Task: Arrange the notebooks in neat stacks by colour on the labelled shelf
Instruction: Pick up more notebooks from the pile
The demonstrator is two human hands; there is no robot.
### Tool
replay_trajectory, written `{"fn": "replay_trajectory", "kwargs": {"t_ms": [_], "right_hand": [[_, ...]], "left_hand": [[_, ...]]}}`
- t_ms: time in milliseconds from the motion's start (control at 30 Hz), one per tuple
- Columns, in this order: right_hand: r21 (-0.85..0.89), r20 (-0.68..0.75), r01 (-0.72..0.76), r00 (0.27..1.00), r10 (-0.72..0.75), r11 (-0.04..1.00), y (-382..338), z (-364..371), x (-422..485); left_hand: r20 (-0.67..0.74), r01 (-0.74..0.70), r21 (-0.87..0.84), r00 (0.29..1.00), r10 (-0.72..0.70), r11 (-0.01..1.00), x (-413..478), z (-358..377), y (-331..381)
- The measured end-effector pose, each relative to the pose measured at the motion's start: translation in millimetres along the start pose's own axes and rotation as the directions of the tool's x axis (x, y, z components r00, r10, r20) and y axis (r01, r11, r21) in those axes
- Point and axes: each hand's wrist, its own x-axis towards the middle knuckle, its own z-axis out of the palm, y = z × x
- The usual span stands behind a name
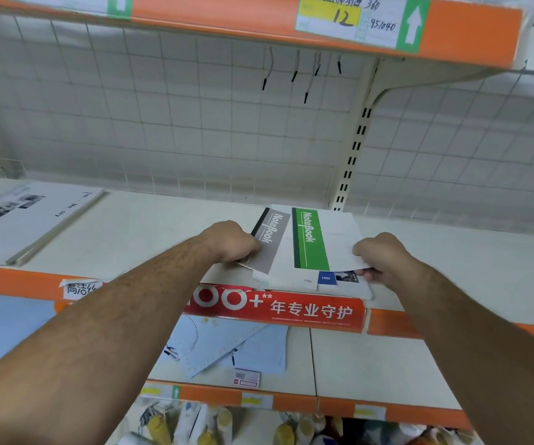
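Closest to the camera, down at the bottom edge, there's a jumble of yellow-capped bottles (224, 422) under the lowest shelf, too blurry to say much; just above that, the lower shelf (371, 364) has some pale blue sheets (227, 345) lying loose and overlapping, with a little pink tag (246, 379) at their front corner.

Both bare forearms reach up from there to the middle shelf (150, 232); its orange front lip carries a red banner (278, 308) with white characters, and a white label (81, 289) stuck further left.

The left hand (230, 240) has its grip closed on the left edge of a grey-band notebook (270, 244), fingers curled under so I can't see them; the right hand (383, 256) is pinching the right edge of the green-band notebook (320, 240), thumb on top, fingers below. The two notebooks overlap, green one on top, and sit on a small messy pile (336, 284) right at the front of the middle shelf, roughly centre; a blue patch peeks out of the pile underneath.

Well off to the left on the same shelf lies a flat stack of white booklets (34, 216); behind everything is a white wire grid back panel (169, 117) with a few hooks (294, 73); up top, the upper shelf's orange edge holds a price label (346, 19) reading 12.
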Motion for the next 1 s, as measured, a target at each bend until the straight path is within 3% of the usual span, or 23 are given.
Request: {"fn": "replay_trajectory", "kwargs": {"t_ms": [233,567,667,767,1000], "right_hand": [[0.007,0.072,-0.005,0.997,0.004,1.000,-3.4,-7.3,-6.1],[0.085,-0.019,-0.008,1.000,0.010,0.996,-21.6,0.2,-48.5],[0.094,-0.071,-0.016,0.997,0.022,0.995,-28.4,8.7,-64.3],[0.122,-0.107,-0.042,0.993,0.055,0.992,-33.5,18.6,-80.0],[0.188,-0.186,-0.025,0.981,0.061,0.982,-46.3,47.8,-114.5]], "left_hand": [[0.017,0.004,0.017,1.000,-0.004,1.000,-3.8,1.0,-0.4],[-0.070,0.008,-0.055,0.997,-0.012,0.998,-22.5,-7.0,-4.5],[-0.036,0.012,-0.301,0.999,-0.025,0.953,-21.3,-17.3,-16.9],[0.018,0.036,-0.571,0.999,-0.031,0.820,-26.1,-28.3,-26.6],[0.116,0.079,-0.785,0.993,0.021,0.614,-29.8,-51.3,-65.5]]}}
